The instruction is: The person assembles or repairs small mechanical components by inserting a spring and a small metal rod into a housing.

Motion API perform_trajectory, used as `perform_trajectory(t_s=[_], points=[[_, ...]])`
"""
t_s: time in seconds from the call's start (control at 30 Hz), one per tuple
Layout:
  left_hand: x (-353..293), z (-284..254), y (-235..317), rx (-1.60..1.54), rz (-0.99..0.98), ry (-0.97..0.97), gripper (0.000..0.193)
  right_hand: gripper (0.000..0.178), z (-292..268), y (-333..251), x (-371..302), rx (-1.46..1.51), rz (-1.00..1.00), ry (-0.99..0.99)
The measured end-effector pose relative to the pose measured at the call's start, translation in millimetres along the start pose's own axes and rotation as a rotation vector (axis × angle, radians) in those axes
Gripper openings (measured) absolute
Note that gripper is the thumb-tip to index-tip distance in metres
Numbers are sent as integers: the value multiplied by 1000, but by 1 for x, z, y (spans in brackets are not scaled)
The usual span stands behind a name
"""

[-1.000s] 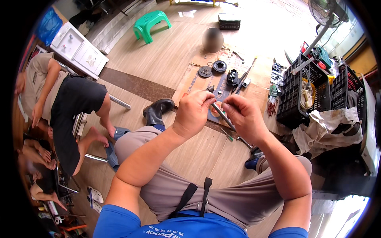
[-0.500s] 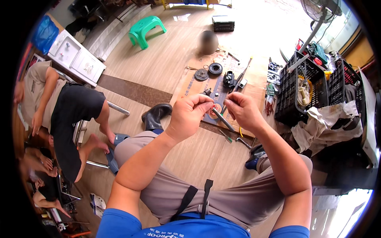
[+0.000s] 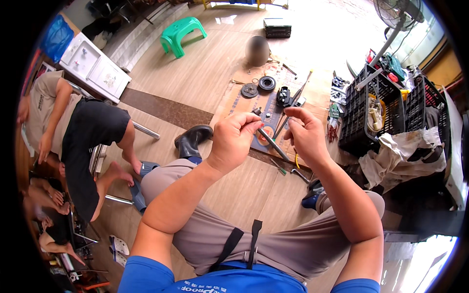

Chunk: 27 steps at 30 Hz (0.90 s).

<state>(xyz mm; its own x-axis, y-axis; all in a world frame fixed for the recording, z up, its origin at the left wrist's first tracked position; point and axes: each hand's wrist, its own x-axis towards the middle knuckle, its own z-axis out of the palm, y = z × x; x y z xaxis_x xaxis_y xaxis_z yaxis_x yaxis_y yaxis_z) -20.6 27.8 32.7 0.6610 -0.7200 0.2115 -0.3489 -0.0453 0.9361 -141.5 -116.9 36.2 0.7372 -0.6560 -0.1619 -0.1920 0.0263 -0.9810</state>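
Note:
My left hand (image 3: 233, 139) is raised above a cardboard sheet, thumb and forefinger pinched on a small red piece (image 3: 262, 125), too small to name. Close beside it my right hand (image 3: 307, 134) is lifted, its index finger stretched and apart from the thumb, with nothing visible between them. Beneath the hands lies what looks like a hammer with a dark handle (image 3: 274, 145), partly hidden by my left fingers. Farther off on the cardboard (image 3: 227, 110) are a black ring-shaped part (image 3: 266, 83), a round dark disc (image 3: 249, 90) and a black motor-like housing (image 3: 283, 96).
Black plastic crates (image 3: 364, 110) full of parts stand at right, with a stained cloth (image 3: 403, 156) draped over them and a fan (image 3: 398, 14) behind. A green stool (image 3: 183, 34) is at far left. A seated person (image 3: 97, 132) is on the left. Small tools lie near my boots.
My right hand has drawn slightly away from the left, and its index finger has lifted off the thumb. The left hand keeps its pinch, almost in place.

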Motion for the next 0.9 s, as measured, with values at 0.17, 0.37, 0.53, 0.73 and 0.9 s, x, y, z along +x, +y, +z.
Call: perform_trajectory(t_s=[0.17,0.37,0.53,0.73,0.9], points=[[0,4,-1,63,48,-2,10,35,23,7,-12,517,44,-308],[-1,4,-2,11,-54,32,11,19,30,24,-10,304,-28,-268],[-1,7,-4,-80,-119,9,12,13,30,24,-13,66,-134,-164],[-3,7,-7,7,-35,17,12,15,25,15,-15,-171,-264,-117],[1,5,-5,-225,-254,-44,12,15,21,9,-16,-274,-307,-104]])
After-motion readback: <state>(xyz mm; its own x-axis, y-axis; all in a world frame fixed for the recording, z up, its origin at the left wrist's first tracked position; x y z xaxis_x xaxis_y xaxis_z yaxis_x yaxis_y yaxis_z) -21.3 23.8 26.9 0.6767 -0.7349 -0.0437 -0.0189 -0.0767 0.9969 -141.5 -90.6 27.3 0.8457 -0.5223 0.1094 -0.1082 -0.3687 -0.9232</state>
